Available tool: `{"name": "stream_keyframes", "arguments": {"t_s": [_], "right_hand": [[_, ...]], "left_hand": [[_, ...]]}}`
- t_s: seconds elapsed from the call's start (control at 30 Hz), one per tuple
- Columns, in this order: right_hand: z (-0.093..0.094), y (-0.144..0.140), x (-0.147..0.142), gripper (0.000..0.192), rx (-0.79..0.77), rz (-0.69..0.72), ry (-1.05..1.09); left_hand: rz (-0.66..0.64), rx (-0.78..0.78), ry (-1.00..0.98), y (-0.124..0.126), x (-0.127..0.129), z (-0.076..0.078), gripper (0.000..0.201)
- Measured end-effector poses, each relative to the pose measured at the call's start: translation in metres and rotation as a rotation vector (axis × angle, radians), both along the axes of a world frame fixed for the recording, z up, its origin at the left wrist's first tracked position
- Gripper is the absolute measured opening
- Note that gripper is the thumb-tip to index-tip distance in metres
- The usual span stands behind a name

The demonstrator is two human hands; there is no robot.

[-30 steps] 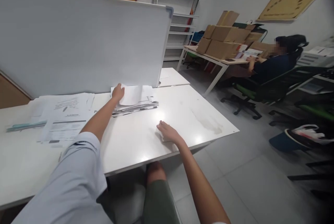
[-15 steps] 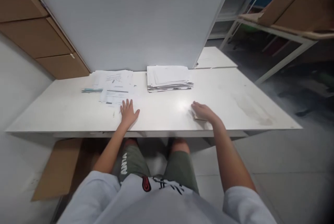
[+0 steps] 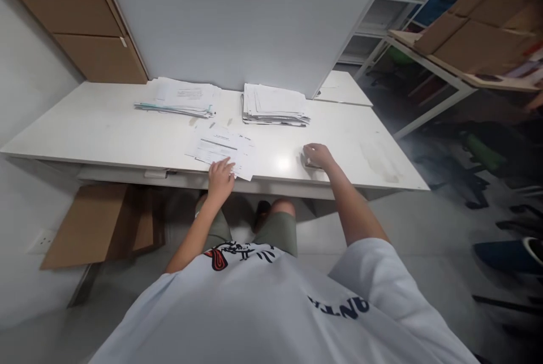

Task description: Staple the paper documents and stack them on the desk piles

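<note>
**Two hands at the near edge of a white desk, one on loose sheets, one over a small object**

Nearest the camera is the person's white printed T-shirt (image 3: 271, 307), with green shorts (image 3: 278, 231) showing below the desk edge. The left hand (image 3: 220, 174) lies at the near edge of the white desk (image 3: 106, 138), its fingers resting flat on the near corner of a few loose printed sheets (image 3: 223, 149); it presses on them and does not clasp them. To the right, the right hand (image 3: 318, 156) is curled over a small flat object (image 3: 309, 164) lying on the desk near its front edge; whether the fingers grip it or only cover it cannot be told.

Farther back, a thick stack of papers (image 3: 275, 105) sits just right of centre, and a wider, messier pile of papers (image 3: 178, 98) lies to its left. Both rest against the foot of a large grey partition panel (image 3: 237, 13). A flattened cardboard sheet (image 3: 99, 225) leans under the desk on the left. Far right, cardboard boxes (image 3: 475, 36) sit on another table.
</note>
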State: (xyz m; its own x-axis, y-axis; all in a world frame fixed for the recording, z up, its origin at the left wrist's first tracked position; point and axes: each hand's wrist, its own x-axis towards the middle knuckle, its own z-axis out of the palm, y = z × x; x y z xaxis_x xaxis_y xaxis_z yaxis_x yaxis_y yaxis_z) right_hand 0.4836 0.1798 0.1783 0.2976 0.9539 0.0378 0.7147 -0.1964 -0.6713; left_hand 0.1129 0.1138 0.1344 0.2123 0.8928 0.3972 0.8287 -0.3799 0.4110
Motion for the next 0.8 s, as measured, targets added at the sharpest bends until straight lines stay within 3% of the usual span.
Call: {"name": "stream_keyframes", "arguments": {"t_s": [0.1, 0.13, 0.23, 0.33, 0.37, 0.47, 0.53, 0.6, 0.73, 0.8], "right_hand": [[0.008, -0.01, -0.025, 0.027, 0.006, -0.037, 0.085], [0.007, -0.017, -0.039, 0.028, -0.002, -0.073, 0.209], [-0.006, -0.05, -0.089, 0.035, -0.085, -0.071, 0.367], [-0.026, -0.087, -0.131, 0.024, -0.122, -0.067, 0.497], [-0.032, -0.096, -0.14, 0.024, -0.124, -0.093, 0.666], [-0.043, -0.111, -0.154, 0.026, -0.157, -0.099, 0.965], [-0.047, -0.116, -0.161, 0.028, -0.184, -0.096, 1.014], [-0.051, -0.119, -0.169, 0.027, -0.186, -0.105, 1.096], [-0.057, -0.122, -0.184, 0.024, -0.098, -0.081, 1.378], [-0.056, -0.121, -0.187, 0.025, -0.072, -0.047, 1.451]], "left_hand": [[0.016, -0.061, 0.02, 0.002, -0.004, -0.003, 0.042], [-0.009, -0.07, 0.029, 0.004, -0.005, -0.003, 0.04], [-0.108, -0.04, 0.029, 0.006, -0.005, -0.001, 0.033], [-0.244, -0.033, 0.025, 0.005, 0.002, 0.001, 0.035], [-0.313, -0.035, 0.023, 0.003, 0.006, 0.0, 0.036], [-0.512, -0.042, -0.037, -0.005, 0.019, -0.006, 0.036], [-0.565, -0.044, -0.109, -0.008, 0.027, -0.01, 0.036], [-0.462, -0.009, -0.167, -0.007, 0.028, -0.013, 0.036], [0.099, 0.058, -0.149, 0.009, 0.014, -0.012, 0.036], [0.147, 0.025, -0.111, 0.016, 0.003, -0.011, 0.041]]}}
